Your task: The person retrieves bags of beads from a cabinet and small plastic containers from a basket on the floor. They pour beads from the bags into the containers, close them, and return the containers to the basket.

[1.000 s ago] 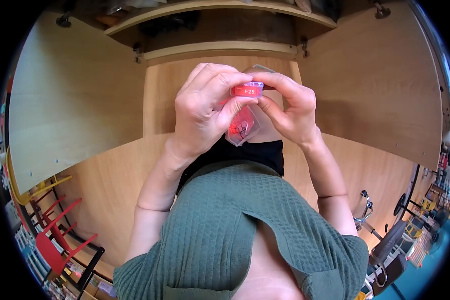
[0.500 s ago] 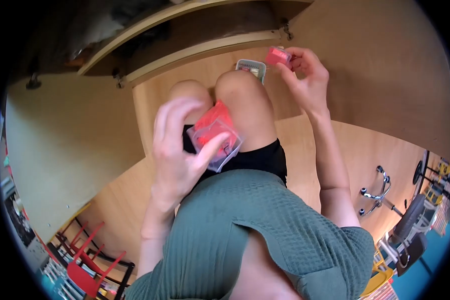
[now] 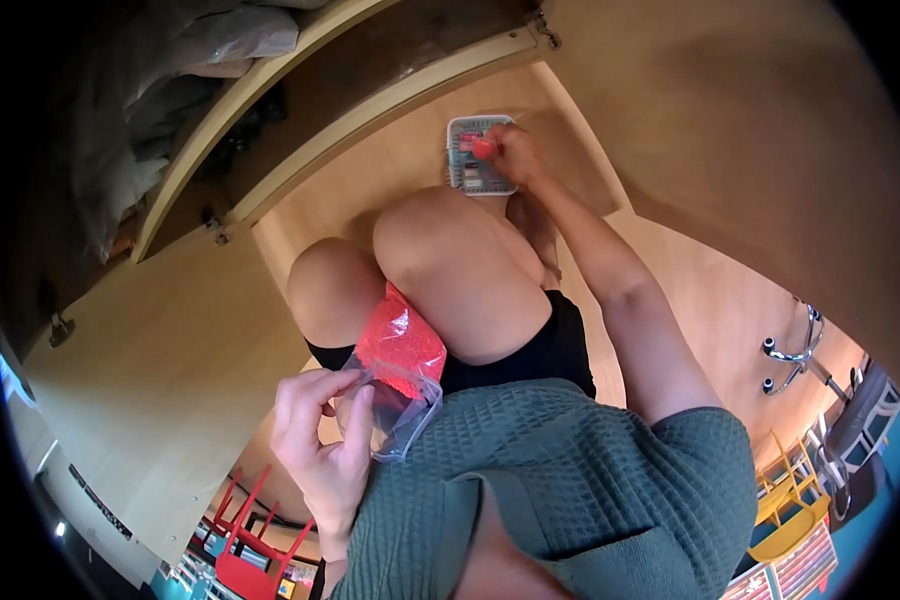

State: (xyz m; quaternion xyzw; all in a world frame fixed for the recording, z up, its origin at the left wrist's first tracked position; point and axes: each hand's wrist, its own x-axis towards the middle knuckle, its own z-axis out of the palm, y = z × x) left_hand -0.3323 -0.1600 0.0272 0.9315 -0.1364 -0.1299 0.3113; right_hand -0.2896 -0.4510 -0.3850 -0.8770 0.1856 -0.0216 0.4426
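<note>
A clear plastic bag (image 3: pixel 402 345) with bright red, grainy contents lies in my lap, its open clear end towards my body. My left hand (image 3: pixel 320 430) pinches the rim of that bag between thumb and fingers. Stretched out beyond my knees, my right hand (image 3: pixel 518 158) grips a small red box (image 3: pixel 484 149) above a white basket (image 3: pixel 454 172). Inside the basket sit several small items, some red and some pale; the hand partly covers them.
Cabinet doors stand open at left (image 3: pixel 140 390) and right (image 3: pixel 750 130). A shelf (image 3: pixel 370 125) with plastic-wrapped things above it is at upper left. Red chairs (image 3: pixel 255 540), a yellow chair (image 3: pixel 785 500) and a wheeled chair base (image 3: pixel 805 350) are behind.
My right hand has moved left and down with the small red box, over the basket. My left hand has lowered and its fingers have closed on the bag's rim. The view has shifted.
</note>
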